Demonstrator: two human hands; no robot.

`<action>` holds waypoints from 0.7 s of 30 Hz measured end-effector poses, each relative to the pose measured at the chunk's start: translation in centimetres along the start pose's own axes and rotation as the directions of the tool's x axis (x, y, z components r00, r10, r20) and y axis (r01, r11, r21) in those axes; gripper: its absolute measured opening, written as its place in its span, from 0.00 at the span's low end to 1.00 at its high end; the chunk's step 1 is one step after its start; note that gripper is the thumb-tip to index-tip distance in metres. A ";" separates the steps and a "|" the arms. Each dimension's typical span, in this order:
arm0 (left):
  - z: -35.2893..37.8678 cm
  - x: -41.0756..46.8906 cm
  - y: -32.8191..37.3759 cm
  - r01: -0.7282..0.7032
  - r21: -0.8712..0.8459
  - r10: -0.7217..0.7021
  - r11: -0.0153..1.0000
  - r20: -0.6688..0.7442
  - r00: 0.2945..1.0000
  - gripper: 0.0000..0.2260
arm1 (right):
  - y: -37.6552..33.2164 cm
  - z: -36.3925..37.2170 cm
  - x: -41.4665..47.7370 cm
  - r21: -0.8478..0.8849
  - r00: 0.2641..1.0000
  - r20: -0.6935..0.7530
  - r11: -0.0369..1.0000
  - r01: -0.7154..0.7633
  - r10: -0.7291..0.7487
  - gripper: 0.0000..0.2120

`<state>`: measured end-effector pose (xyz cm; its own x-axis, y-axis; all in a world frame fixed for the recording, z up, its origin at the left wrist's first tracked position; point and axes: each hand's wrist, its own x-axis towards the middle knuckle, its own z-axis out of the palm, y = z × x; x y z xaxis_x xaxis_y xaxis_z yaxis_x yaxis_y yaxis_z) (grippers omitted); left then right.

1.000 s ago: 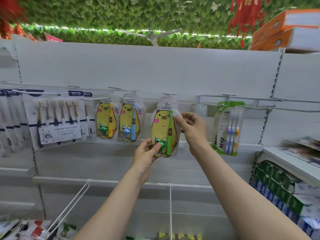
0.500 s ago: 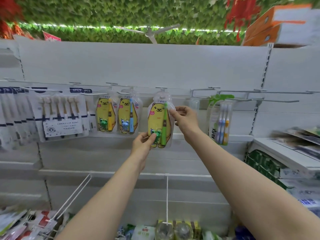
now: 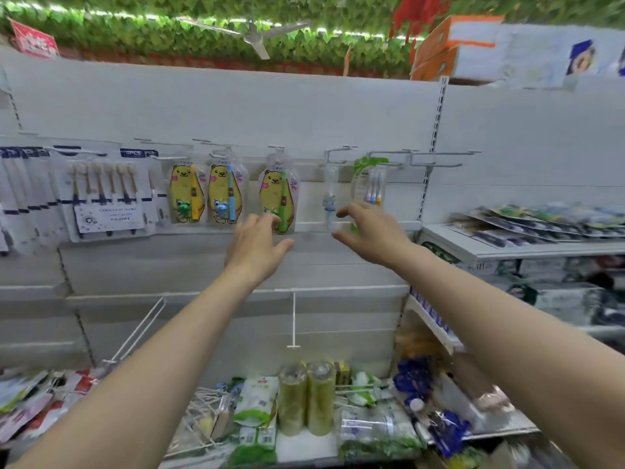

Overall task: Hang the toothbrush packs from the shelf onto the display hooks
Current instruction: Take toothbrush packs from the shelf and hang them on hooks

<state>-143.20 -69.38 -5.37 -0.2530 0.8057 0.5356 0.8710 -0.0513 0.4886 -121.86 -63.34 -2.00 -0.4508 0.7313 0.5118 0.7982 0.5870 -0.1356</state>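
Note:
A yellow bear toothbrush pack with a green brush hangs from a display hook on the white back panel. My left hand is just below it with loose, spread fingers, its fingertips overlapping the pack's bottom edge, and it holds nothing. To the right, my right hand is held out with its fingers and thumb apart, empty, in front of a clear pack. Two more bear packs, one with a yellow brush and one with a blue brush, hang to the left.
Six-piece brush packs fill the hooks at left. A green-topped pack hangs at right, beside bare hooks. The lower shelf holds mixed packs and two jars. A side shelf juts out at right.
Both hands have let go of the green-brush bear pack, which now hangs by itself. The hands dropped lower and the right one moved right. The view tilted down toward the lower shelf.

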 end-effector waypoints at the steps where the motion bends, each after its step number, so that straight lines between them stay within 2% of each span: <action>1: -0.4 -0.8 1.1 -0.032 0.038 0.031 0.999 0.018 0.999 0.22 | 0.3 -0.9 -1.4 -0.053 1.000 0.020 0.999 0.011 -0.010 0.23; 5: -0.7 -3.9 5.5 -0.105 0.157 0.093 0.982 0.084 0.992 0.23 | 2.1 -4.4 -6.6 -0.199 0.999 0.044 0.980 0.013 -0.005 0.23; 9: 0.5 -5.8 10.3 -0.184 0.210 0.154 0.960 0.154 0.976 0.25 | 5.2 -7.3 -10.7 -0.227 0.997 0.037 0.973 -0.052 0.062 0.24; 16: 5.6 -6.2 20.4 -0.290 0.129 0.261 0.948 0.203 0.944 0.23 | 14.4 -11.8 -16.0 -0.159 0.978 -0.058 0.965 -0.208 0.201 0.23; 21: 12.8 -5.8 30.2 -0.359 0.065 0.338 0.931 0.216 0.916 0.23 | 24.5 -15.0 -18.9 -0.220 0.963 -0.073 0.937 -0.270 0.260 0.25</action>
<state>-110.02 -68.04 -2.52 0.1539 0.8483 0.5067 0.9293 -0.2985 0.2175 -87.79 -68.03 -2.26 -0.1971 0.8312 0.5198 0.9578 0.2763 -0.0787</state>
